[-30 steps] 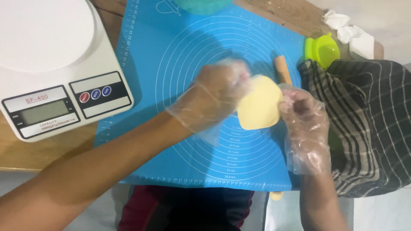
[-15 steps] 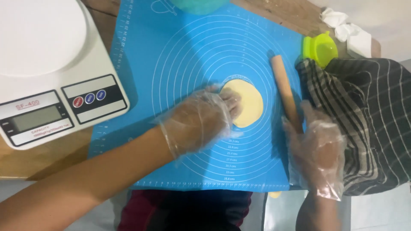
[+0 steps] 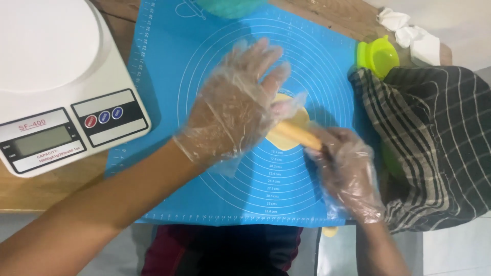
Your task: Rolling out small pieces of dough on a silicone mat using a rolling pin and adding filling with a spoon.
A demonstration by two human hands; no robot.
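Two gloved hands are rolling yellow dough (image 3: pixel 286 134) on a blue baking mat (image 3: pixel 169 76): the left hand (image 3: pixel 232 110) lying flat and open over the wooden rolling pin (image 3: pixel 299 134), the right hand (image 3: pixel 345 171) gripping its end.

A white kitchen scale (image 3: pixel 56 82) sits upper left; a lime-green mould (image 3: pixel 379 55) and crumpled white tissue (image 3: pixel 409 36) upper right, above a dark checked cloth (image 3: pixel 434 143).
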